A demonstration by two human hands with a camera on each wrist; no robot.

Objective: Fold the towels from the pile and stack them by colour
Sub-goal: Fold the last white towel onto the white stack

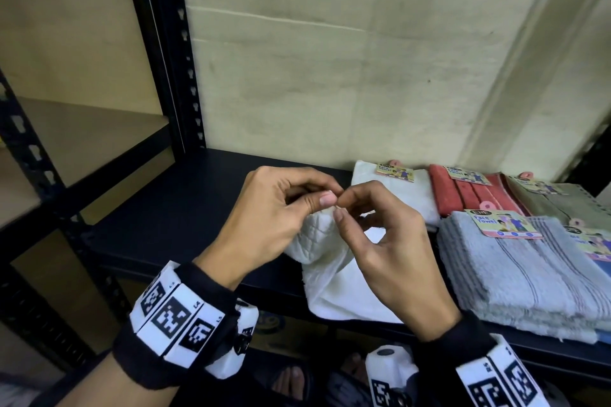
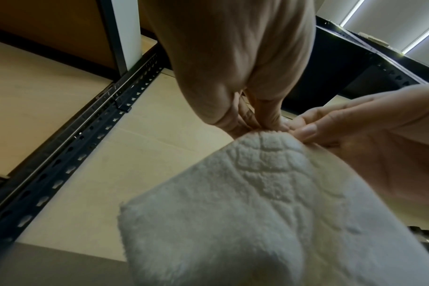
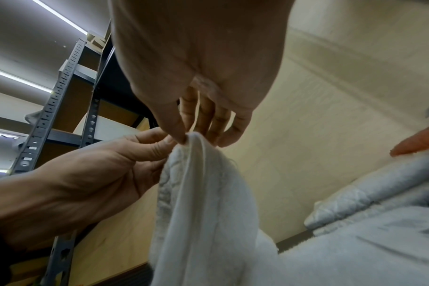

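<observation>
Both hands pinch one top corner of the white towel [image 1: 330,277]: left hand [image 1: 274,218] and right hand [image 1: 383,241] fingertip to fingertip. The towel hangs from them over the shelf's [image 1: 185,208] front edge, beside the grey stack [image 1: 515,277].

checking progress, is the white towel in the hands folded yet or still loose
Loose: the white towel hangs rumpled, pinched at one top edge by the left hand and right hand.
</observation>
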